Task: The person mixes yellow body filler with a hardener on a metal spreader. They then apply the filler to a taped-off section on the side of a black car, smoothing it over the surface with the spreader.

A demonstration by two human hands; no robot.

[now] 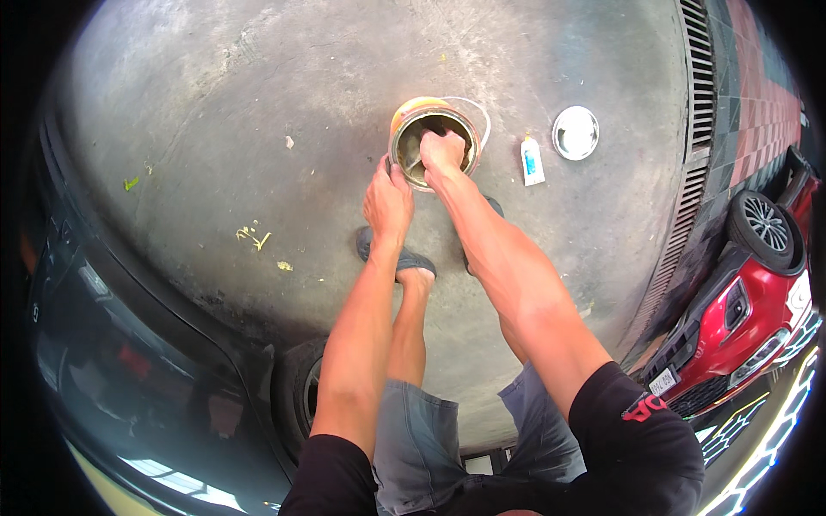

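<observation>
An orange metal tin [416,107] with a wire-like white handle stands on the floor in front of me, its round mouth facing up. Its inside looks olive-brown and smeared. My left hand [390,203] grips the near left side of the tin at the rim. Down inside the opening, my right hand [442,155] is closed, knuckles up; a pale edge shows beside its fingers, but what it holds is mostly hidden. To the right of the tin lie a white and blue squeeze tube [532,163] and a round, shiny silver lid [576,133].
A dark car [155,370] with its wheel [301,391] fills the lower left. At the right, a red car [731,318] stands past a floor drain grate [695,103]. My sandalled foot [404,258] is just below the tin. Yellowish scraps [255,237] litter the concrete floor.
</observation>
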